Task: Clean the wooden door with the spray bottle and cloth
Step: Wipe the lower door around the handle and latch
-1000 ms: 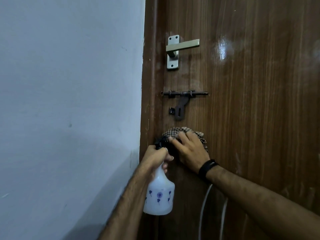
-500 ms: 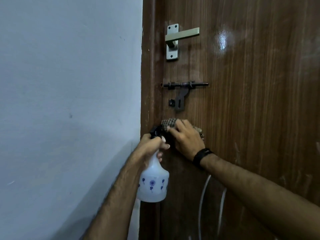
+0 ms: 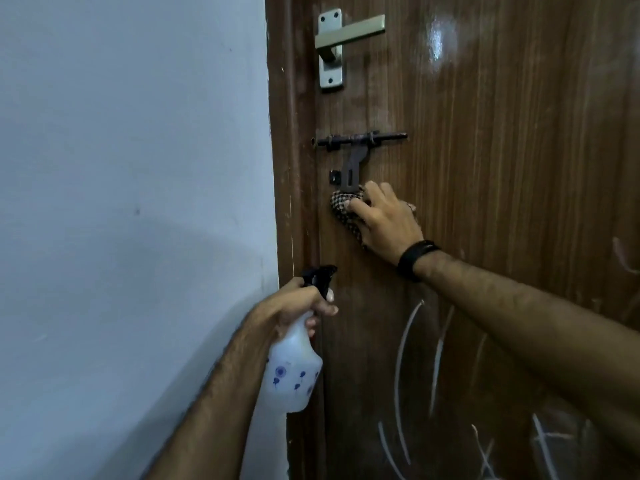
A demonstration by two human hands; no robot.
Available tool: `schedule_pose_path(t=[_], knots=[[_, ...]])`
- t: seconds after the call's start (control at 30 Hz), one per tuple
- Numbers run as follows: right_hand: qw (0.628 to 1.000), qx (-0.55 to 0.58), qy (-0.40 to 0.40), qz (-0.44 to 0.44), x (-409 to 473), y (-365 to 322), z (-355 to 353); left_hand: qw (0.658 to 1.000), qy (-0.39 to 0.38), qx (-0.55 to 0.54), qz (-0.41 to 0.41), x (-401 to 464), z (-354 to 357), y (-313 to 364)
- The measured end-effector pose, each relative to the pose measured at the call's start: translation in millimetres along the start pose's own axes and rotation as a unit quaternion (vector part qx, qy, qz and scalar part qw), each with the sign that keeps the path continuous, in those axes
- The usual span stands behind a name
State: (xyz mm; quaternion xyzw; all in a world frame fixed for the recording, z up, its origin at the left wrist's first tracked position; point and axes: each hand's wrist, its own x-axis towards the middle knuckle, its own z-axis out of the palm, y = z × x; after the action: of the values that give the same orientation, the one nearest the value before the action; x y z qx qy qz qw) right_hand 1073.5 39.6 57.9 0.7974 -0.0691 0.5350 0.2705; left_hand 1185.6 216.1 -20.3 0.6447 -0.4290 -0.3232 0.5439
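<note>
Just below the latch (image 3: 353, 168), right hand (image 3: 386, 221) presses cloth (image 3: 341, 211).

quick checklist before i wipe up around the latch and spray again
1. Cloth under right hand, against the door: ok.
2. Latch hasp hangs right at the cloth's top edge, may snag: not ok.
3. Left hand grips spray bottle: ok.
4. Nozzle points toward door: ok.
5. Liquid level in bottle: cannot tell.
6. White scribbles lower down uncleaned: not ok.
</note>
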Motion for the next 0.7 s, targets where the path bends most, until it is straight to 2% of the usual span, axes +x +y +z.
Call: schedule_pose_path(t=[0.13,0.27,0.47,0.57,0.7], knots=[[0.996,0.005,-0.042,-0.082,-43.3,11.4,-8.5,0.998,-0.061,0.008,-0.031,5.0,-3.8,-27.5],[0.994,0.011,-0.071,-0.077,-62.3,19.4,-20.8,0.990,-0.129,0.037,-0.045,7.5,5.0,-40.1],[0.999,0.033,-0.033,-0.021,-38.3,22.0,-23.9,0.991,-0.102,0.050,-0.066,20.1,3.6,-52.9],[0.998,0.003,-0.026,-0.054,-56.9,22.3,-13.2,0.993,-0.108,0.037,-0.041,16.1,4.5,-50.3],[0.986,-0.004,-0.091,-0.140,-110.7,10.7,5.1,0.994,-0.103,0.015,-0.036,14.5,3.1,-51.3]])
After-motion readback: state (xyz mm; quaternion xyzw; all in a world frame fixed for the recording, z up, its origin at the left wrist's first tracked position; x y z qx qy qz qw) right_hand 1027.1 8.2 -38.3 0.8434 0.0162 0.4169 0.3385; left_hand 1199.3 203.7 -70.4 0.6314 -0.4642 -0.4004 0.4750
